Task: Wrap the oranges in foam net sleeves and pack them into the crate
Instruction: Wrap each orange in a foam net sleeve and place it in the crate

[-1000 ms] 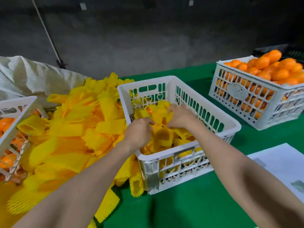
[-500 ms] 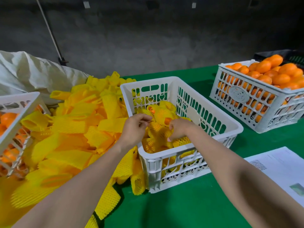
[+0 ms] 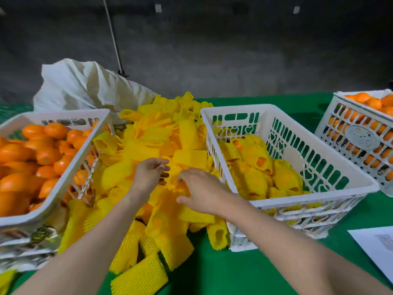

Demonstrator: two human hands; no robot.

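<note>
A big pile of yellow foam net sleeves (image 3: 153, 145) covers the green table between two white crates. The middle crate (image 3: 308, 194) holds several oranges wrapped in yellow sleeves (image 3: 257, 167). A crate on the left (image 3: 63, 173) is full of bare oranges (image 3: 42, 154). My left hand (image 3: 148, 175) hovers over the sleeve pile with fingers loosely curled, holding nothing. My right hand (image 3: 202, 190) lies beside it on the pile, fingers spread over the sleeves, just left of the middle crate's near corner.
A third white crate (image 3: 350, 133) of bare oranges stands at the far right. A white sack (image 3: 85, 88) lies behind the pile. A sheet of paper (image 3: 378, 248) rests at the right front edge. Bare green cloth (image 3: 223, 273) shows in front.
Both hands have left the middle crate and moved left onto the sleeve pile. The wrapped orange they held stays in the crate. The camera has turned left, showing the left crate.
</note>
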